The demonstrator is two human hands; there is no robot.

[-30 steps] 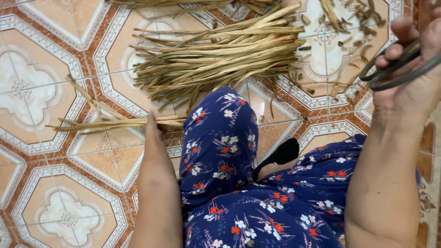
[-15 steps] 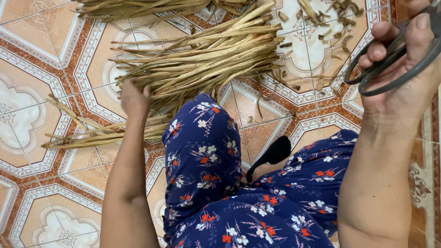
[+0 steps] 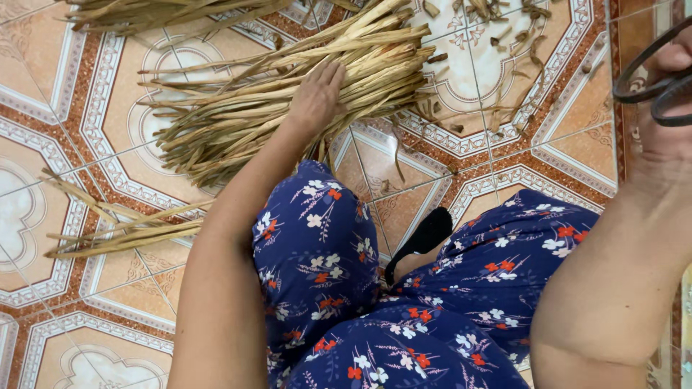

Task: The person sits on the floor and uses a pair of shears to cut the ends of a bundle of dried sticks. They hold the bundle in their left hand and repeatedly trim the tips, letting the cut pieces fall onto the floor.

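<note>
1. Dried reed strips [image 3: 288,86] lie in a loose heap on the patterned tiled floor [image 3: 86,144], just beyond the knees; a smaller bundle [image 3: 122,230] lies apart at the left.
2. The left hand [image 3: 317,94] rests on the heap, fingers together and curling into the strips: the picking-up step seems in hand.
3. The right hand [image 3: 667,108] is closed through dark scissors [image 3: 649,79].
4. Next likely calls for closing on a few strips and drawing them free without tangling.
</note>
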